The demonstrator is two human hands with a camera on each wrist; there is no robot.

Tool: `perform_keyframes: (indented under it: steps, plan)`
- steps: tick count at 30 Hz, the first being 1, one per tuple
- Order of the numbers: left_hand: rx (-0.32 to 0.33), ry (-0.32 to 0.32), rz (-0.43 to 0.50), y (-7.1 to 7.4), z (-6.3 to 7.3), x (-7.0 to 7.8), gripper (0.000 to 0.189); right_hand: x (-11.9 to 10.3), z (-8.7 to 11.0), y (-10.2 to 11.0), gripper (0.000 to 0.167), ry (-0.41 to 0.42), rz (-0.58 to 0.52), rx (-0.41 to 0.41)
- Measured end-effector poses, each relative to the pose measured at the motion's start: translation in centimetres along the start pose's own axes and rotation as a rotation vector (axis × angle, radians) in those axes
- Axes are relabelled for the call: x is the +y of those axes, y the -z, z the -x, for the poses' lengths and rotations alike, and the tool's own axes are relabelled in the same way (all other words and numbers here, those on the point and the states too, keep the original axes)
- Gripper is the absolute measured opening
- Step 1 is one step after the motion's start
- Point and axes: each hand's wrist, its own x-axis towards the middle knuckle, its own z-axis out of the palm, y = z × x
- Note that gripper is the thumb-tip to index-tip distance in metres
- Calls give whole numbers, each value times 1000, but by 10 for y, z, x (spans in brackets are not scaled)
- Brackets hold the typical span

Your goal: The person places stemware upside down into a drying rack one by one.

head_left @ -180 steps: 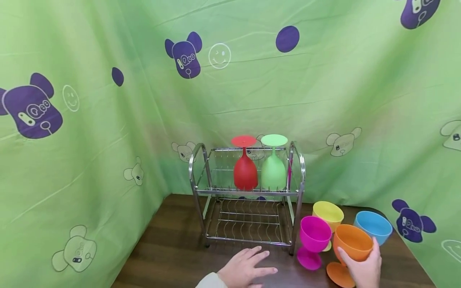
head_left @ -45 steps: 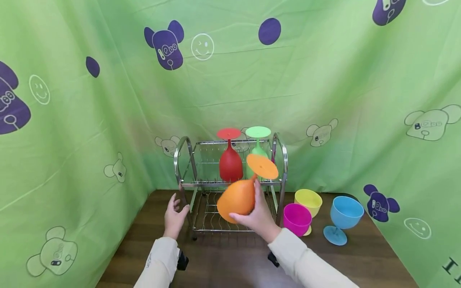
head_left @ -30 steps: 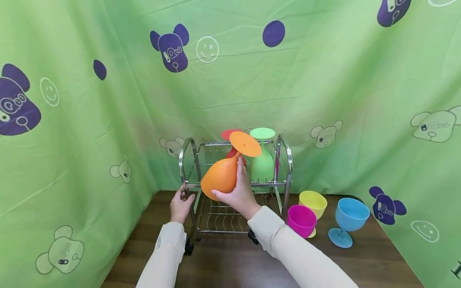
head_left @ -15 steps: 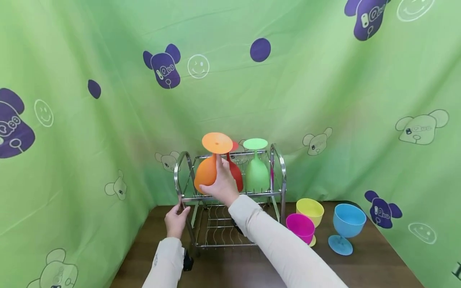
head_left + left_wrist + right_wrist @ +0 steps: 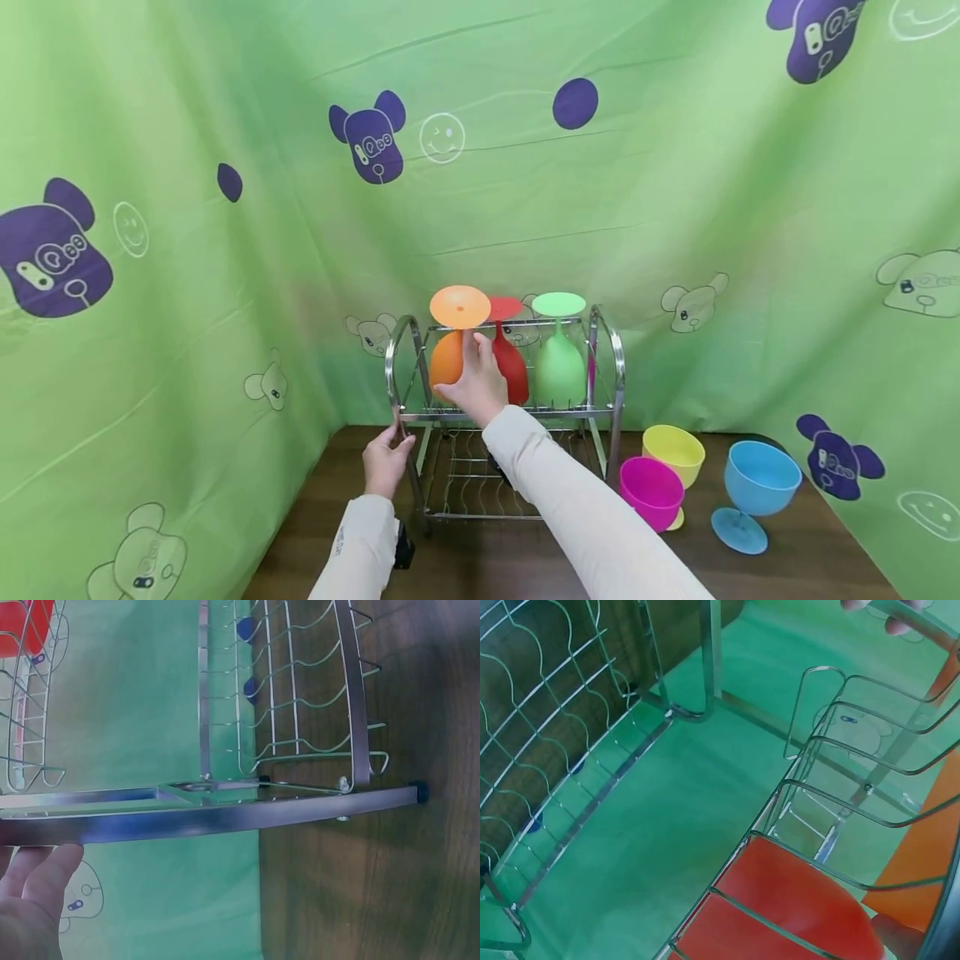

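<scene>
In the head view, my right hand (image 5: 478, 383) holds an orange goblet (image 5: 459, 308) upside down at the left of the metal dish rack's (image 5: 570, 412) upper tier. Its foot points up; my fingers are at the stem and bowl. Right beside it, a red goblet (image 5: 512, 373) and a light green goblet (image 5: 560, 373) stand inverted on the same tier. My left hand (image 5: 386, 461) grips the rack's front left post, low under the upper tier. The left wrist view has its fingers (image 5: 49, 881) against the post (image 5: 225, 820). From below, the right wrist view catches the orange bowl (image 5: 922, 855) behind wires.
Right of the rack, a magenta goblet (image 5: 651, 493), a yellow goblet (image 5: 673, 454) and a blue goblet (image 5: 762, 477) stand upright on the dark wooden table (image 5: 465, 562). The rack's lower tier (image 5: 480, 504) holds nothing visible. Green printed cloth (image 5: 480, 217) hangs behind and at the sides.
My right hand has lifted the orange goblet from the table, turned it over and brought it left to the rack's upper tier. My left hand has moved onto the rack's left post.
</scene>
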Motion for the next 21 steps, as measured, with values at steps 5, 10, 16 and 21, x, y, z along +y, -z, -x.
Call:
perform_keyframes:
  steps: [5,10,16,21]
  plan:
    - [-42,-27,24,-2,-4,1,30,1,-7,-3,102,41,135,8]
    - [-62,-13,26,0,0,-4,33,4,-5,-13,87,145,244,-27]
    - [-37,-30,21,3,0,-8,32,3,-7,-21,78,162,250,-58]
    - [-17,-49,-1,2,1,-9,31,3,-12,-22,88,15,197,-131]
